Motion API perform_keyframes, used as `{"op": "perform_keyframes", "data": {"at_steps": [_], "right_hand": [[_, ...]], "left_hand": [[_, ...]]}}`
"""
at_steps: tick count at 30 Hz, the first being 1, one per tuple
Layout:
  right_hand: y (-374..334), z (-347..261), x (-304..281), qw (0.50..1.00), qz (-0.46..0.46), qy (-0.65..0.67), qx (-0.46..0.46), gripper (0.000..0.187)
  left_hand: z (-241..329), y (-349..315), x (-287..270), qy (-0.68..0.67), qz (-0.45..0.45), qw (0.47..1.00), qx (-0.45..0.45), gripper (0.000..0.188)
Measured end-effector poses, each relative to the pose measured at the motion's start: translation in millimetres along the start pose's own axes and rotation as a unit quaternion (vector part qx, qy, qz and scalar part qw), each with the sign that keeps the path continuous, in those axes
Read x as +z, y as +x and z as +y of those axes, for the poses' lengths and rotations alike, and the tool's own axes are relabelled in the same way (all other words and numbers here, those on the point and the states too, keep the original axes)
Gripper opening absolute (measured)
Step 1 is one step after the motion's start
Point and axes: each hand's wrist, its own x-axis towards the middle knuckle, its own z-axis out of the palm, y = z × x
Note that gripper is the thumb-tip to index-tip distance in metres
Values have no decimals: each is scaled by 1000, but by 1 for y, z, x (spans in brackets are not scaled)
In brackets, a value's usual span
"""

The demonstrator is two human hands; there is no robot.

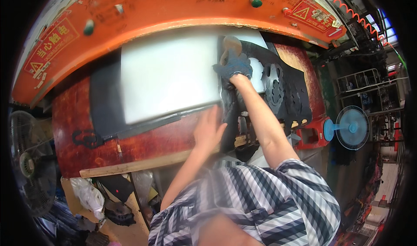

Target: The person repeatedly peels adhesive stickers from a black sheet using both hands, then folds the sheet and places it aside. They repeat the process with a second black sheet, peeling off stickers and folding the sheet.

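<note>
My left hand (209,131) is bare, fingers stretched out, at the near right corner of a large white slab (169,78). Its fingertips seem to touch the slab's near edge. A dark blue-grey glove covers my right hand (236,67), which is at the slab's right side with the thumb out to the left. Just beyond its fingers is a tan rounded piece (232,42); blur hides whether they grip it. Under the slab lies a black sheet (106,102). To the right, scalloped dark cutout shapes (274,91) lie on another black sheet (293,72).
An orange machine beam (173,9) with green knobs spans the far side. The reddish worktable (143,148) has a wooden front edge. Fans stand at left (30,163) and right (351,127). A red container (310,135) is at the table's right end.
</note>
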Motion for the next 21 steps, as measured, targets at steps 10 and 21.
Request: {"op": "perform_keyframes", "data": {"at_steps": [10,21], "right_hand": [[31,124,-6,584,-212,781,-55,57],[39,167,-30,375,-303,865,-142,60]], "left_hand": [[13,18,10,37,-29,999,7,51],[19,85,11,169,47,983,-52,66]]}}
